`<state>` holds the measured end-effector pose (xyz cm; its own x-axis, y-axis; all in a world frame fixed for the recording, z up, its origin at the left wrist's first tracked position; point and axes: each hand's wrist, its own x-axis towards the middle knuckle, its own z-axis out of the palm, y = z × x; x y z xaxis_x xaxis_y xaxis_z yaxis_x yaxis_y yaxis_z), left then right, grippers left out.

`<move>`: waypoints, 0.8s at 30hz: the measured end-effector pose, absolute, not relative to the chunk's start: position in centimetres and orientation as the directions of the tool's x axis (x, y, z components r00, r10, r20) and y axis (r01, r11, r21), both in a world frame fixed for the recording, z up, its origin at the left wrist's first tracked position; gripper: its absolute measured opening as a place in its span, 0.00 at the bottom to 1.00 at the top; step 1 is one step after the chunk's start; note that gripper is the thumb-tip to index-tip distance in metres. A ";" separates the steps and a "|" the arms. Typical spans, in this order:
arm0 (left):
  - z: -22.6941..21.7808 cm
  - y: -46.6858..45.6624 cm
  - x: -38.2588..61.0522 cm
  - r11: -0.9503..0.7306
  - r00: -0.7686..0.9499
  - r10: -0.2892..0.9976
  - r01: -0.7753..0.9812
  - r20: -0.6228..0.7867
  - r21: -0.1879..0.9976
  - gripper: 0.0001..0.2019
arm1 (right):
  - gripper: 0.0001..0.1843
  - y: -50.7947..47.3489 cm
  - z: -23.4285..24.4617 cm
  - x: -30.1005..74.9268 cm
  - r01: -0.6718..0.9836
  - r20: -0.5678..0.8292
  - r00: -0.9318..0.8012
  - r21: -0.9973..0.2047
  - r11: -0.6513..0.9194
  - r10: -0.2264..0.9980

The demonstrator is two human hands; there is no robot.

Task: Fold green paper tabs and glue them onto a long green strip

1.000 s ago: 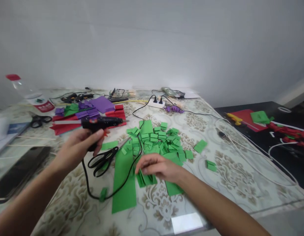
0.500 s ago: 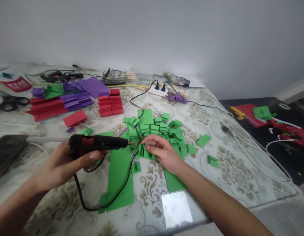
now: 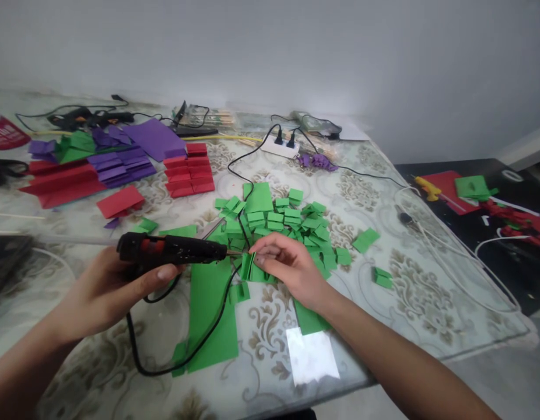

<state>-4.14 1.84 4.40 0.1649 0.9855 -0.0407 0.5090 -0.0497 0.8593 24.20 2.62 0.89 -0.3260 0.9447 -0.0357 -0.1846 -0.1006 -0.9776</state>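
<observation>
My left hand [image 3: 108,289] grips a black hot glue gun [image 3: 171,249] held level, its nozzle pointing right at a folded green paper piece [image 3: 251,269]. My right hand [image 3: 287,265] pinches that folded green piece just above the table, fingers closed on it. The gun's black cord [image 3: 165,364] loops down across a long green paper strip [image 3: 213,309]. Behind my hands lies a heap of several small folded green pieces [image 3: 287,224].
Red folded paper [image 3: 189,170] and purple folded paper [image 3: 121,166] lie at the back left. A white power strip [image 3: 279,147] with plugs sits at the back. White cables [image 3: 445,256] run along the right edge. A second table [image 3: 493,210] with red and green paper stands right.
My left hand has brought the glue gun down and to the right until its nozzle meets the folded green piece. My right hand lifted that piece slightly. The view tilted downward.
</observation>
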 end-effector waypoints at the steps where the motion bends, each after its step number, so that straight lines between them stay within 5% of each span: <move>1: 4.3 1.9 -4.3 -0.054 0.171 0.984 0.506 -0.039 0.861 0.08 | 0.04 2.6 0.9 24.2 -0.186 -0.037 -0.326 -0.977 -0.102 0.945; 24: 4.3 2.5 -4.6 -0.341 0.301 0.933 0.563 0.197 0.753 0.05 | 0.05 2.6 0.8 24.1 -0.266 -0.029 -0.366 -0.955 -0.134 0.930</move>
<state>-4.56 2.53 4.28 0.3015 0.9329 0.1971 0.5630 -0.3410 0.7528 24.13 2.56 0.82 -0.3663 0.9300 -0.0291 -0.2656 -0.1345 -0.9547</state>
